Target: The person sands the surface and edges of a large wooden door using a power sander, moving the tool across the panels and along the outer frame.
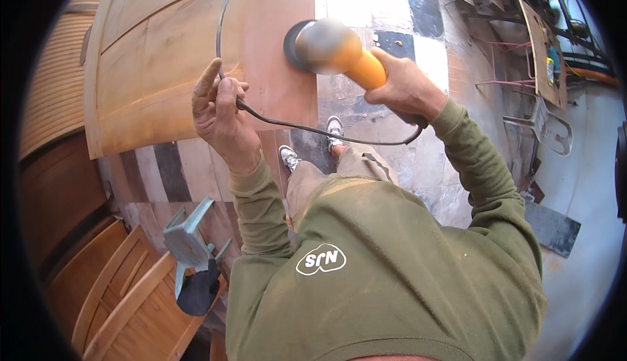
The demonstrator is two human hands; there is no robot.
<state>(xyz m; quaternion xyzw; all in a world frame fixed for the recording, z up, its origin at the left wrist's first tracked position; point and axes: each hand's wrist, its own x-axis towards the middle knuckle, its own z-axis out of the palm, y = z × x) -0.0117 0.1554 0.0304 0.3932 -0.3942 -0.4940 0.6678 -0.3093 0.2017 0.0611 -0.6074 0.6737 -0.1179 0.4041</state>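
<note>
My right hand [405, 84] grips the handle of a yellow disc sander [370, 69]. Its round dark pad [295, 46] overlaps the right edge of a wooden panel [279, 86]; whether it touches the wood I cannot tell. Between the thumb and fingers of my left hand [225, 111] runs the sander's grey power cord [303, 127]. From there the cord goes up past the top of the view, and its other part sags across to the sander's handle end. Beneath my left hand lies the panel's paler, grooved part [171, 67].
A green plastic stool [188, 241] with a dark cloth [198, 290] stands at lower left, beside slatted wooden furniture pieces [132, 307]. Ribbed wood [51, 77] lines the far left. On the right are a board table [543, 62] and a pale stool [551, 123]. Patchwork tiles [426, 8] cover the floor.
</note>
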